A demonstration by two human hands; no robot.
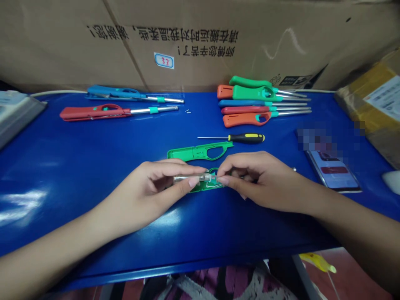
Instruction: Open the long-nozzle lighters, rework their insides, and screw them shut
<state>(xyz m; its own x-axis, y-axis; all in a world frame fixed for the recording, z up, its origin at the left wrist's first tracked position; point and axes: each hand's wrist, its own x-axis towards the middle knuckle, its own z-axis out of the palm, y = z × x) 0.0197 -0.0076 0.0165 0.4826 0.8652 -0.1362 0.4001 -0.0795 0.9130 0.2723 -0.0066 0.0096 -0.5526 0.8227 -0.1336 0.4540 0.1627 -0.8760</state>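
Between the thumb and fingers of my left hand is a clear lighter fuel tank, lying nearly level. My right hand is closed in a pinch at the tank's right, valve end; whatever its fingertips hold is too small to make out. Under both hands lies a green lighter half-shell with teal parts and a thin wire, partly covered by fingers. Just beyond rests the other green half-shell, inner side up. A screwdriver with a black and yellow handle lies behind it.
Assembled-looking long lighters in several colours are grouped at back right. A blue lighter and a red lighter lie back left, near tiny metal bits. A phone is at right. Cardboard boxes border the blue table.
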